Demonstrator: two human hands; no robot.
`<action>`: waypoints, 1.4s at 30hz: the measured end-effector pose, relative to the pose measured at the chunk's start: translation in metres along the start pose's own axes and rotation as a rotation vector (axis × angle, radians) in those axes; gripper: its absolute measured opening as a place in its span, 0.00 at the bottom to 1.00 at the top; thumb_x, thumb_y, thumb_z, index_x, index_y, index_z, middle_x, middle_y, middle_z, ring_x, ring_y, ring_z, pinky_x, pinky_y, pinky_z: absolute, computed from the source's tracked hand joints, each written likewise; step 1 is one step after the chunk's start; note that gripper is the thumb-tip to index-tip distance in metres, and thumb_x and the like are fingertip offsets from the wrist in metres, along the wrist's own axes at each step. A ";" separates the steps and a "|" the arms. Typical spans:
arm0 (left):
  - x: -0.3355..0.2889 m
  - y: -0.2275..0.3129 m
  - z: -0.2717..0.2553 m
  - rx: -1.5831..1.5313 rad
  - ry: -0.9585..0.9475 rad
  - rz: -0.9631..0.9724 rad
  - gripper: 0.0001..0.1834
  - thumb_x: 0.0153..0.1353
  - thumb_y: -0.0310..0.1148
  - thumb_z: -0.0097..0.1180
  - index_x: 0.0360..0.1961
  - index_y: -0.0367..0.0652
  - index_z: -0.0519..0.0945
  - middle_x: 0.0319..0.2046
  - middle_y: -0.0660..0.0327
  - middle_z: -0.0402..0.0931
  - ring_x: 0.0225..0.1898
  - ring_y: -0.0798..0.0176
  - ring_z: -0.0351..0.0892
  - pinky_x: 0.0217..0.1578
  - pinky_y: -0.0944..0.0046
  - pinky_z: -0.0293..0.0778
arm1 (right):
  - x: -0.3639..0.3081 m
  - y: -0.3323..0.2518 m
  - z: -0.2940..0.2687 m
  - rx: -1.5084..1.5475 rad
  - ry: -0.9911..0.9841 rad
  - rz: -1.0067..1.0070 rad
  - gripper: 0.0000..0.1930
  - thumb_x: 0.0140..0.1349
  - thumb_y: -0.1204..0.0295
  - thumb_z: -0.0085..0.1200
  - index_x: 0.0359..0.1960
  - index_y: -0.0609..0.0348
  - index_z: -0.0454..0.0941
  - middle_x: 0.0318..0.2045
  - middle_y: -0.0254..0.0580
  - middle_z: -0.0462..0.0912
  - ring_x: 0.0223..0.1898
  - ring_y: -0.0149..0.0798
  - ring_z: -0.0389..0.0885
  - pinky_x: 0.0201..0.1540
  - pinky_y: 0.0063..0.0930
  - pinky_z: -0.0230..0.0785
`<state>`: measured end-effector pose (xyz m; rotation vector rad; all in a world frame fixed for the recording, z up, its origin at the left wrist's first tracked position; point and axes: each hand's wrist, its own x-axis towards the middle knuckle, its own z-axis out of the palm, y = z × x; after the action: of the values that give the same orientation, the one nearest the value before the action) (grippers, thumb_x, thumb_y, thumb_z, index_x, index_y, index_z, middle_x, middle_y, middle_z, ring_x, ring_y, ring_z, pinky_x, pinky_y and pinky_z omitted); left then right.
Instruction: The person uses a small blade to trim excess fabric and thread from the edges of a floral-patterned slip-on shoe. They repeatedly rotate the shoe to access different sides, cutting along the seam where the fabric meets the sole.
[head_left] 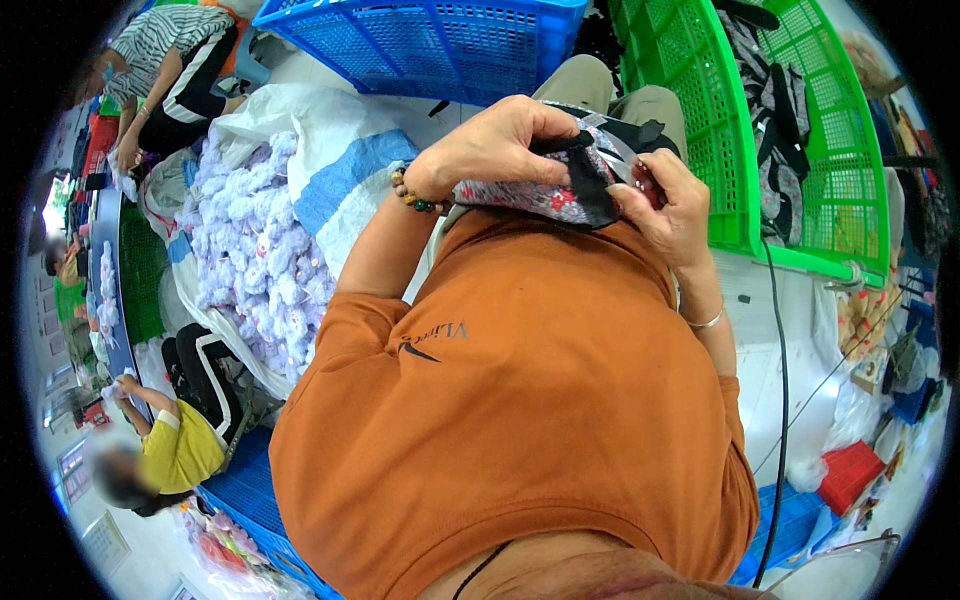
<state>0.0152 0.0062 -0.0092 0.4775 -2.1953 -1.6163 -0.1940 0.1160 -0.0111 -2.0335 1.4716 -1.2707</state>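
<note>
My left hand [490, 150] grips a floral fabric piece [530, 200] patterned in grey, pink and red, held over my lap. Its thumb and fingers close over the upper edge, beside a black fabric strip [592, 190] at the piece's right end. From the other side, my right hand [675, 205] has thumb and forefinger bent together close to that strip. A pale shiny part shows between the hands, but its kind cannot be made out. Whatever the right fingertips pinch is too small to name.
Green plastic crates [700, 110] at right hold similar floral and black pieces [780, 140]. A blue crate [430, 50] stands ahead. At left, a white woven sack [350, 140] holds fluffy lavender items [250, 230]. A black cable [778, 400] hangs at right. Two people sit at left.
</note>
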 end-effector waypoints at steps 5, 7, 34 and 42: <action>-0.003 -0.010 0.008 -0.060 0.013 -0.095 0.14 0.46 0.30 0.67 0.31 0.34 0.78 0.24 0.66 0.72 0.28 0.75 0.66 0.31 0.70 0.67 | 0.002 -0.002 -0.003 -0.169 0.004 -0.035 0.19 0.44 0.62 0.69 0.30 0.61 0.76 0.23 0.39 0.74 0.20 0.36 0.74 0.21 0.24 0.66; -0.004 -0.008 0.010 -0.125 0.009 -0.089 0.13 0.46 0.29 0.67 0.31 0.34 0.78 0.24 0.67 0.72 0.28 0.75 0.66 0.31 0.71 0.67 | 0.000 -0.001 -0.007 -0.175 -0.035 -0.062 0.19 0.44 0.61 0.69 0.30 0.61 0.76 0.23 0.38 0.75 0.20 0.37 0.75 0.22 0.25 0.67; -0.005 -0.014 0.025 -0.395 0.118 -0.208 0.08 0.56 0.28 0.61 0.36 0.37 0.80 0.32 0.68 0.78 0.32 0.78 0.74 0.34 0.76 0.71 | 0.006 0.010 -0.019 -0.252 -0.067 -0.040 0.17 0.48 0.58 0.66 0.25 0.59 0.76 0.20 0.39 0.73 0.19 0.39 0.73 0.21 0.27 0.65; -0.005 -0.029 0.033 -0.591 0.309 -0.224 0.08 0.60 0.33 0.57 0.31 0.40 0.82 0.22 0.73 0.72 0.22 0.81 0.63 0.22 0.79 0.58 | -0.002 0.014 -0.014 -0.204 -0.112 0.049 0.17 0.47 0.58 0.67 0.24 0.59 0.76 0.20 0.39 0.73 0.19 0.39 0.72 0.21 0.28 0.64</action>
<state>0.0051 0.0278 -0.0461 0.7451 -1.3919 -2.0368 -0.2138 0.1155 -0.0137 -2.1425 1.6456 -1.0064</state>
